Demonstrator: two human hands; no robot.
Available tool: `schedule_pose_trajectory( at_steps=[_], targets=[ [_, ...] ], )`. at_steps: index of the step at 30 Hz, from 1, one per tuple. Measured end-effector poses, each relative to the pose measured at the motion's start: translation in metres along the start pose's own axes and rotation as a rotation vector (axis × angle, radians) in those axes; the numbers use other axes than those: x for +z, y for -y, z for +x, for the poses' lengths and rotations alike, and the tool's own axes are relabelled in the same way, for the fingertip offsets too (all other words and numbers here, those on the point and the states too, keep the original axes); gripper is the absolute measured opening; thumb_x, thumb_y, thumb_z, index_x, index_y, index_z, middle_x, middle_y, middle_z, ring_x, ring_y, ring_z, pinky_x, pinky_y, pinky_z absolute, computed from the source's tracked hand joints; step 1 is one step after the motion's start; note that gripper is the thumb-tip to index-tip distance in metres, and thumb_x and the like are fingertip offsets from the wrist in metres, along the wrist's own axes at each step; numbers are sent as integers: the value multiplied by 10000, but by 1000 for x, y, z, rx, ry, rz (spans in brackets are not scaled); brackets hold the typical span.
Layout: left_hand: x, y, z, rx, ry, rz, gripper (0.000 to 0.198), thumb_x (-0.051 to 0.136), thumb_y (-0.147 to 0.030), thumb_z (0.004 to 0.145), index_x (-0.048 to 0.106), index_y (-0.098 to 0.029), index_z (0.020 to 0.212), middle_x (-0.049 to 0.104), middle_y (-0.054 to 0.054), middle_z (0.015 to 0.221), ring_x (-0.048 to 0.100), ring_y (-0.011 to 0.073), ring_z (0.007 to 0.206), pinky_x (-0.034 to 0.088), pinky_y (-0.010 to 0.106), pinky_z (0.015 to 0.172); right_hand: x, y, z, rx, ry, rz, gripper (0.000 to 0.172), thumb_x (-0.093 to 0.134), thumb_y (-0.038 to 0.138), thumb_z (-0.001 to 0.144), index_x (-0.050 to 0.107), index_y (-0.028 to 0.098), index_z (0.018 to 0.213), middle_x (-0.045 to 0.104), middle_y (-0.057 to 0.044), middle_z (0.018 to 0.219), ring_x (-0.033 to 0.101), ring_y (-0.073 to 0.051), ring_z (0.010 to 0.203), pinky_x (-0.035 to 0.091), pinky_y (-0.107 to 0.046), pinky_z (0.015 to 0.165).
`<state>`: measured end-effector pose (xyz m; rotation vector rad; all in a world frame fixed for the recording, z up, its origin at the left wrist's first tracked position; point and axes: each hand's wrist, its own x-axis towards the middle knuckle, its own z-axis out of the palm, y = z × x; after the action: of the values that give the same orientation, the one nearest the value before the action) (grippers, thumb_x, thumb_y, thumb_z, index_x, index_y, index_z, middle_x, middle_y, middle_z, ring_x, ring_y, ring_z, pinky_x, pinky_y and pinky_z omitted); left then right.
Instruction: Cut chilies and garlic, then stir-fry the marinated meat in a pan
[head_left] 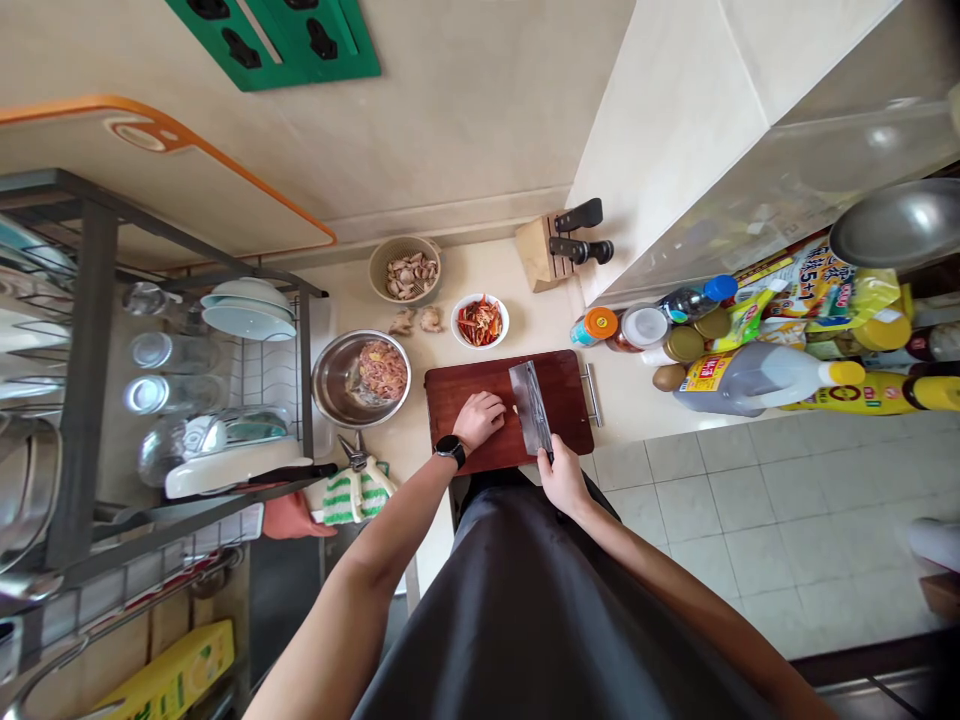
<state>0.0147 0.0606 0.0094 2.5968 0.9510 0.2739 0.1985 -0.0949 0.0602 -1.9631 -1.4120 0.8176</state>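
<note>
A small pale scrap of food (515, 409) lies on the dark wooden cutting board (465, 378), right beside the cleaver (531, 407); it is too small for me to tell what it is. My left hand (478, 420) rests just beside the scrap, its fingers (498, 412) curled and bearing down on the board. I can't tell whether they have hold of anything, since the hand hides what is under it. Curled like that, the fingertips seem to be tucked back from the blade, and they sit close to its flat. My right hand (562, 477) is closed firmly around the cleaver's grip and hides most of it. The blade leans so that its broad face shows, and I can't tell whether its edge is touching the board.

The board sits at the front of the desk (480, 265), directly before my body, probably so both hands can work on it easily. Beyond it are a white bowl (455, 325) of red and orange shreds and two pale pieces (416, 320) lying loose on the desk. A basket (382, 262) of pale slices stands behind them, and a steel bowl (319, 380) of chopped meat (382, 370) sits to the left, all within easy reach.
</note>
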Motion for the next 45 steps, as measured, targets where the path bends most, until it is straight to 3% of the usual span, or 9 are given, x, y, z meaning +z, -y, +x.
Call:
schedule_pose_trajectory(
  at_steps=[6,13,18,24,30,37,41,45],
  targets=[
    [-13,15,-23,-10,-46,-3,190,552,-102,904,717,-196,913,731,71,992,619,227,968,493,385,855,16,3,0,-27,1,-3,131,409,257,974,456,229,856,622,-41,729,617,-197,643,466,-292,633],
    [-18,9,-35,-5,-169,-97,235,547,-186,949,688,-195,1136,702,104,1216,634,243,1124,532,424,963,36,-10,-2,-56,17,-64,170,377,252,982,535,190,959,670,-87,815,660,-220,730,506,-310,689],
    [-26,9,-47,-115,-210,-119,291,573,-239,946,645,-214,1227,662,120,1276,625,263,1159,530,471,1005,18,-23,-6,-7,-4,-46,191,383,294,988,530,199,911,646,-66,761,629,-210,678,495,-314,663],
    [-23,22,-68,-157,-164,-147,332,623,-360,948,628,-225,1252,658,120,1197,626,265,1124,552,467,989,-18,-25,-11,39,-25,42,242,424,404,997,481,232,837,524,23,605,507,-158,517,411,-284,553],
    [-11,28,-61,-219,-225,-222,246,518,-368,1009,685,-225,1116,708,86,1093,676,227,1035,587,435,956,-43,-57,-11,175,-13,79,323,440,529,974,496,237,848,499,42,529,503,-165,480,395,-280,508],
    [-13,16,-58,-266,-283,-265,269,572,-420,981,739,-226,1059,716,82,1087,691,211,1026,601,399,943,-50,-76,-7,244,38,171,390,465,606,952,519,232,854,510,47,477,505,-164,425,389,-271,462],
    [-13,11,-62,-296,-267,-253,260,513,-305,1010,761,-228,1024,745,63,980,706,187,911,623,361,849,-53,-80,2,192,34,91,379,464,566,964,565,207,899,558,21,502,530,-175,434,419,-284,488],
    [-18,2,-65,-294,-287,-289,386,387,-140,1003,711,-222,1197,742,89,1156,697,195,1073,599,409,962,-58,-79,17,3,-67,-161,367,432,484,973,627,176,930,683,-99,715,653,-239,660,503,-334,636]
  ],
)
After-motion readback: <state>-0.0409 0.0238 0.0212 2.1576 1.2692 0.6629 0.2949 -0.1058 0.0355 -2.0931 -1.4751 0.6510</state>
